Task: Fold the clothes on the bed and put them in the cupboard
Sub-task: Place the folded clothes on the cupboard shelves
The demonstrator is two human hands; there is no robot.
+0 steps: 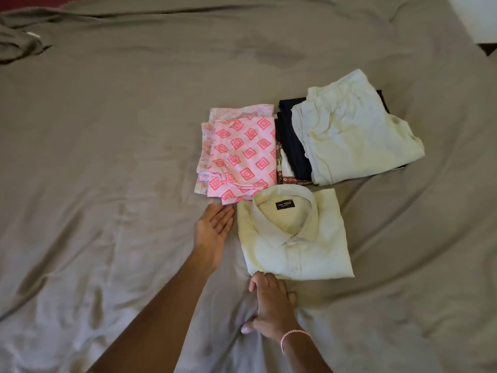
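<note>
A folded pale green shirt [295, 238] with a black collar label lies on the bed in front of me. My left hand [212, 230] rests flat and open on the sheet just left of it, fingers straight. My right hand [269, 300] touches the shirt's near left corner with its fingertips. Behind the shirt lie a folded pink patterned garment [239, 154], a dark navy garment [290, 146] and folded pale green trousers [352, 135] stacked on it. The cupboard is out of view.
The grey-brown bedsheet [107, 157] is wrinkled and spreads widely to the left and far side. A bunched pillow or sheet fold [18, 41] sits at the far left corner. A patterned cloth edge [285, 168] peeks from under the navy garment.
</note>
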